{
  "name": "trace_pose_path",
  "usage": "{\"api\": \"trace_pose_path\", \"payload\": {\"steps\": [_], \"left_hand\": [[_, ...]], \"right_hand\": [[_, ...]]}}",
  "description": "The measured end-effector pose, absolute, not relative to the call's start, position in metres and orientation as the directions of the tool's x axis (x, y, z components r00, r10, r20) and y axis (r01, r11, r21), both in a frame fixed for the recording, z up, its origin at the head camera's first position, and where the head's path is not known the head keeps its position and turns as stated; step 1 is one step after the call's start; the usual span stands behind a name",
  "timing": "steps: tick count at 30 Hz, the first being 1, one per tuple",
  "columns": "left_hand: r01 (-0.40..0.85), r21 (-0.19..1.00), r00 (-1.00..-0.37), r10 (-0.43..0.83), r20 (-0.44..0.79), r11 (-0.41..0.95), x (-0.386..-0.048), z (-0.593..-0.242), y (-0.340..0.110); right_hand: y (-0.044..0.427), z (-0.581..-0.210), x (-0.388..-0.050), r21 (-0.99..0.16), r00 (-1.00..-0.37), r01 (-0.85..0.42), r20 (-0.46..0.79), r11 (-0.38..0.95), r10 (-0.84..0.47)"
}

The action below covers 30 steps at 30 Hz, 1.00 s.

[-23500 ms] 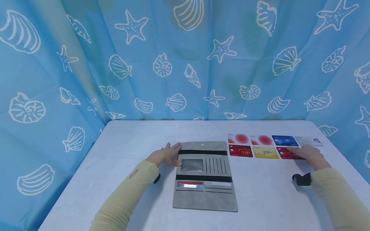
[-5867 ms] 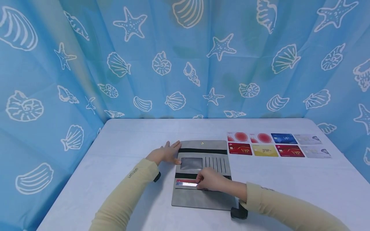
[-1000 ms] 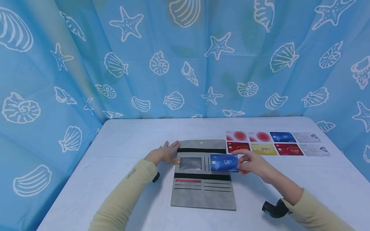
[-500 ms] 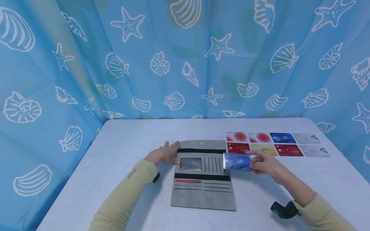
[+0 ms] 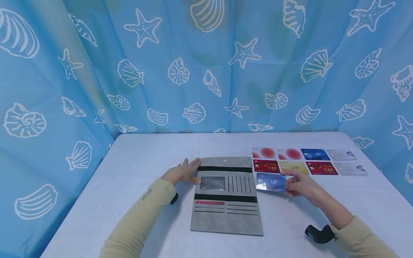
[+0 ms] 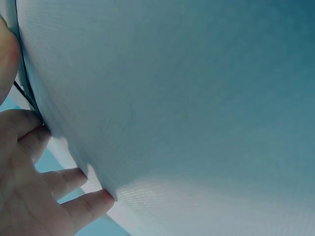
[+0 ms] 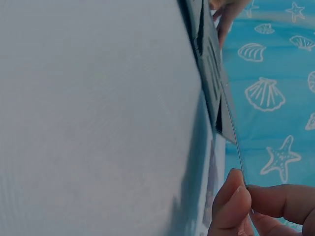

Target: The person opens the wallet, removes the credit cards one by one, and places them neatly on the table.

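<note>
A grey wallet (image 5: pixel 226 222) lies unfolded on the table, with a clear window, slots and two dark bands. A red card edge (image 5: pixel 210 202) shows in one lower slot. My left hand (image 5: pixel 182 173) rests at the wallet's left edge, thumb on that edge and fingers extended; the left wrist view shows these fingers (image 6: pixel 66 183) against the pale cloth. My right hand (image 5: pixel 301 184) pinches a blue VIP card (image 5: pixel 270 182) by its right end, just right of the wallet. In the right wrist view the card (image 7: pixel 237 137) appears edge-on between thumb and fingers.
Two rows of cards lie at the back right: white-and-red cards (image 5: pixel 264 153), a blue card (image 5: pixel 315 154), silver cards (image 5: pixel 351 168), red VIP cards (image 5: pixel 322 168) and a gold card (image 5: pixel 293 167). A blue shell-print curtain (image 5: pixel 206 89) stands behind the white table (image 5: pixel 145 150).
My right hand has drawn the blue card rightward off the wallet's slots. Since earlier, a silver card has joined the lower row, and silver and white edges have left the lower slots. My left hand stays.
</note>
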<state>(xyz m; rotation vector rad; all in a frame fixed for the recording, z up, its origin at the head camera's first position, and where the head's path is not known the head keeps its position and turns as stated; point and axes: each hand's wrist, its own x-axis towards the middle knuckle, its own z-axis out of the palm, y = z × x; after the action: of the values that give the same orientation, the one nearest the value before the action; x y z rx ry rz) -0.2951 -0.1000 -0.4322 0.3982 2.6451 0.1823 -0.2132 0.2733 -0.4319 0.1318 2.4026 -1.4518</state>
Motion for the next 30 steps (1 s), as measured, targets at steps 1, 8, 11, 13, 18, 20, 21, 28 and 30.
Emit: {"api": "trace_pose_path", "payload": {"steps": [1,8,11,13,18,20,21,28,30], "left_hand": [[0.249,0.193,-0.854,0.309,-0.418,0.949,-0.295,-0.432,-0.1],[0.261,0.198,-0.855,0.321,-0.408,0.945,-0.295,-0.431,-0.1],[0.261,0.19,-0.854,0.318,-0.411,0.946,-0.295,-0.431,-0.099],[0.258,0.187,-0.856,0.314,-0.412,0.948,-0.295,-0.431,-0.099],[0.259,0.185,-0.855,0.314,-0.412,0.948,-0.296,-0.432,-0.098],[0.256,0.191,-0.854,0.314,-0.415,0.948,-0.297,-0.432,-0.098],[0.254,0.193,-0.854,0.313,-0.416,0.948,-0.297,-0.432,-0.098],[0.248,0.2,-0.857,0.311,-0.411,0.948,-0.296,-0.433,-0.099],[0.248,0.201,-0.857,0.311,-0.41,0.948,-0.296,-0.434,-0.099]], "right_hand": [[0.274,-0.433,-0.214,-0.845,-0.94,0.252,-0.33,0.472,-0.089],[0.277,-0.44,-0.218,-0.835,-0.932,0.28,-0.355,0.473,-0.074],[0.276,-0.443,-0.221,-0.808,-0.936,0.274,-0.35,0.522,-0.051],[0.273,-0.443,-0.222,-0.78,-0.94,0.267,-0.341,0.566,-0.026],[0.268,-0.442,-0.225,-0.705,-0.948,0.252,-0.318,0.663,0.022],[0.266,-0.441,-0.227,-0.682,-0.951,0.238,-0.309,0.691,0.023],[0.265,-0.441,-0.228,-0.673,-0.953,0.23,-0.303,0.703,0.021],[0.257,-0.441,-0.234,-0.596,-0.957,0.195,-0.29,0.779,0.017],[0.256,-0.442,-0.237,-0.57,-0.957,0.189,-0.29,0.799,0.019]]}}
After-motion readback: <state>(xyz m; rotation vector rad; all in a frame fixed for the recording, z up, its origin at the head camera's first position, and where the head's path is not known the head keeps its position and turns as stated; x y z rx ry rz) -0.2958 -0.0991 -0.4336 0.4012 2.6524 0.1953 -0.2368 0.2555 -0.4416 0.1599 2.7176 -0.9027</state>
